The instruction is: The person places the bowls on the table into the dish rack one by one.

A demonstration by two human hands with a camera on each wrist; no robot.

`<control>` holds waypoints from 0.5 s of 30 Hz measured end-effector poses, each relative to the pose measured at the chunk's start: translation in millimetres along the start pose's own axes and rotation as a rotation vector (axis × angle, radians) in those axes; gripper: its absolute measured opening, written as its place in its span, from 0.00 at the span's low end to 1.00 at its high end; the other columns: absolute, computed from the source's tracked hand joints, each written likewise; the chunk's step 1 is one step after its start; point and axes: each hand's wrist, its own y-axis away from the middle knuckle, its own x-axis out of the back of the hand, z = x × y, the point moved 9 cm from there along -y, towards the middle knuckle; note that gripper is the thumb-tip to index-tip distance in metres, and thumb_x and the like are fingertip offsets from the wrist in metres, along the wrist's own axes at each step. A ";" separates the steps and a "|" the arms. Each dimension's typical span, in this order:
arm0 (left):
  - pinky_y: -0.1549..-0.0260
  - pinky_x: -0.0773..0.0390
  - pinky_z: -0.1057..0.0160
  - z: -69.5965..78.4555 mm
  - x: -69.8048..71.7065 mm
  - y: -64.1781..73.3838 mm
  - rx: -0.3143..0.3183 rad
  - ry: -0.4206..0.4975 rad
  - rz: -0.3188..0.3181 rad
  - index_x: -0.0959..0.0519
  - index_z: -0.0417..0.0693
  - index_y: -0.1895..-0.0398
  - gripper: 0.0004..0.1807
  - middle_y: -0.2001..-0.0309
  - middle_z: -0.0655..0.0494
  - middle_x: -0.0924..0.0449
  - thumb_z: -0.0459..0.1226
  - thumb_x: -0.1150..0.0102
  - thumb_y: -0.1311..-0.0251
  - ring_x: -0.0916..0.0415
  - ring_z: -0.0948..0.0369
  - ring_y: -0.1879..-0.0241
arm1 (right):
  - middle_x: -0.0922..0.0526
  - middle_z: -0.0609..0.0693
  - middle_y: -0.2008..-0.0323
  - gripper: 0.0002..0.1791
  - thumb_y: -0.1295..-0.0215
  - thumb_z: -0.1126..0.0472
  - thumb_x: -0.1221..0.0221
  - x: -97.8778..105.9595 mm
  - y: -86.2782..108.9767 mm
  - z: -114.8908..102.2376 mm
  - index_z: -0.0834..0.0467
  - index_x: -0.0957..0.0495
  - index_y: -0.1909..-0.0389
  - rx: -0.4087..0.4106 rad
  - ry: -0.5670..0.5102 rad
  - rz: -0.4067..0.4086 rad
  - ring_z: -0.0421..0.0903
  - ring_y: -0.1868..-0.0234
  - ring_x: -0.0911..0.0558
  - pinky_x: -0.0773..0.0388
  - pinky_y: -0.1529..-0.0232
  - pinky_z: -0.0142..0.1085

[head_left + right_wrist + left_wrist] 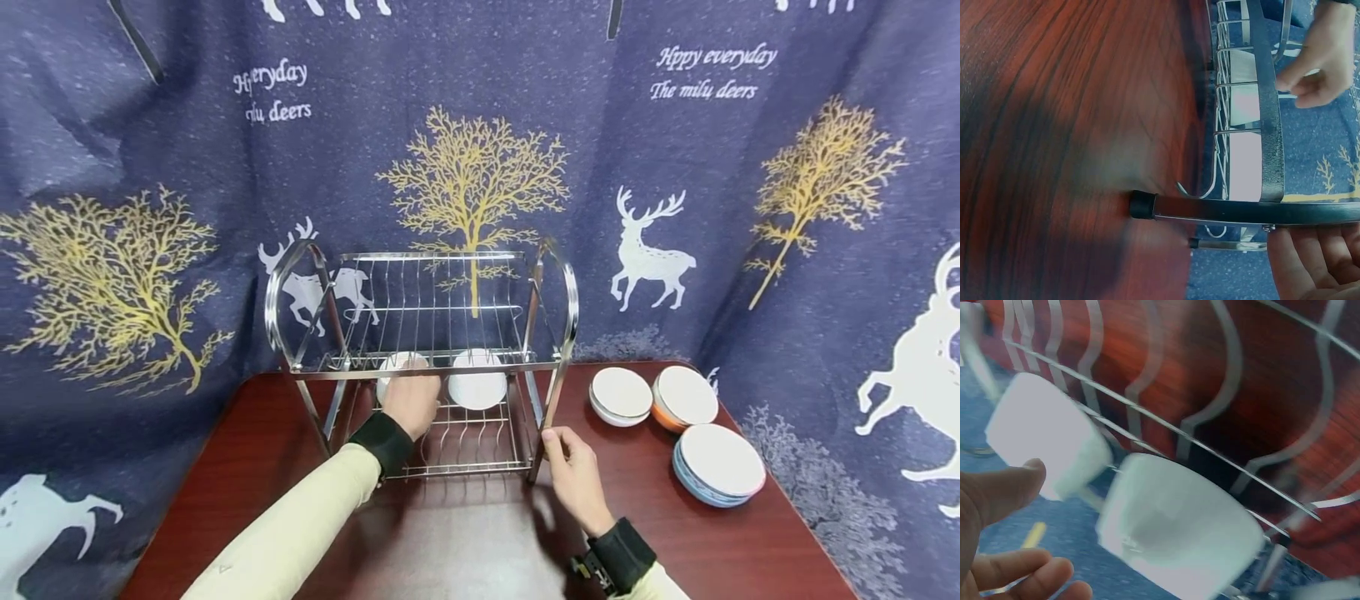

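Observation:
A two-tier metal dish rack stands on the table. Two white bowls lean at the back of its lower tier: the left bowl is partly hidden by my left hand, while the right bowl shows below the upper shelf. My left hand reaches into the lower tier; in the left wrist view its thumb and fingers are spread beside the left bowl, with nothing between them. At the rack's front right leg, my right hand grips the metal with thumb and fingers.
On the table's right side stand a stack of white bowls, a stack with an orange side and a blue-sided stack. A dark blue curtain printed with deer and trees hangs behind the red-brown table.

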 end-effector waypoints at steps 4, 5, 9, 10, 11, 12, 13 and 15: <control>0.77 0.23 0.53 15.7 14.2 -0.5 -0.027 0.029 0.003 0.20 0.42 0.72 0.16 0.73 0.46 0.21 0.41 0.25 0.61 0.22 0.48 0.72 | 0.16 0.51 0.67 0.14 0.29 0.55 0.47 1.1 -0.2 0.8 0.61 0.20 0.64 -0.005 -0.002 0.001 0.44 0.64 0.15 0.19 0.61 0.35; 0.75 0.22 0.53 19.2 15.0 0.6 -0.036 0.030 -0.005 0.20 0.42 0.70 0.17 0.73 0.46 0.20 0.42 0.26 0.60 0.21 0.48 0.71 | 0.16 0.51 0.67 0.15 0.29 0.54 0.48 0.8 -0.2 0.8 0.62 0.20 0.64 -0.008 -0.005 -0.003 0.45 0.64 0.15 0.19 0.61 0.35; 0.70 0.22 0.54 34.3 16.1 6.6 -0.067 0.064 -0.054 0.21 0.37 0.64 0.24 0.69 0.46 0.20 0.47 0.26 0.58 0.22 0.49 0.69 | 0.17 0.54 0.66 0.15 0.28 0.54 0.48 -0.7 0.3 1.2 0.63 0.20 0.63 -0.015 -0.016 -0.014 0.47 0.64 0.15 0.19 0.60 0.35; 0.69 0.22 0.54 38.3 16.1 8.2 -0.072 0.085 -0.065 0.21 0.37 0.64 0.25 0.68 0.46 0.21 0.47 0.26 0.58 0.23 0.49 0.68 | 0.17 0.55 0.66 0.15 0.28 0.55 0.48 -1.0 0.5 1.5 0.63 0.20 0.63 -0.016 -0.017 -0.015 0.47 0.63 0.15 0.19 0.60 0.34; 0.68 0.22 0.55 42.3 16.3 9.7 -0.074 0.098 -0.074 0.21 0.38 0.64 0.25 0.67 0.46 0.22 0.48 0.26 0.58 0.24 0.50 0.67 | 0.17 0.55 0.66 0.15 0.28 0.55 0.48 -1.2 0.6 1.8 0.63 0.20 0.63 -0.016 -0.017 -0.015 0.47 0.63 0.15 0.19 0.60 0.34; 0.68 0.22 0.55 46.7 17.3 11.1 -0.081 0.109 -0.077 0.21 0.38 0.64 0.26 0.65 0.45 0.22 0.49 0.26 0.57 0.24 0.50 0.66 | 0.17 0.55 0.66 0.14 0.28 0.55 0.48 -1.3 0.7 2.0 0.62 0.20 0.63 -0.017 -0.017 -0.014 0.47 0.63 0.15 0.19 0.60 0.34; 0.67 0.22 0.55 51.6 17.9 12.2 -0.092 0.120 -0.080 0.21 0.38 0.64 0.25 0.65 0.45 0.23 0.49 0.27 0.57 0.25 0.50 0.66 | 0.17 0.54 0.66 0.14 0.28 0.55 0.48 -1.1 0.9 1.9 0.61 0.20 0.63 -0.021 -0.019 -0.013 0.47 0.62 0.15 0.19 0.60 0.34; 0.66 0.21 0.56 61.9 19.8 14.0 -0.119 0.133 -0.086 0.21 0.39 0.65 0.26 0.64 0.46 0.24 0.51 0.27 0.56 0.25 0.51 0.66 | 0.16 0.53 0.65 0.14 0.28 0.55 0.48 -0.6 1.2 1.6 0.60 0.20 0.64 -0.025 -0.016 -0.010 0.46 0.63 0.15 0.19 0.59 0.35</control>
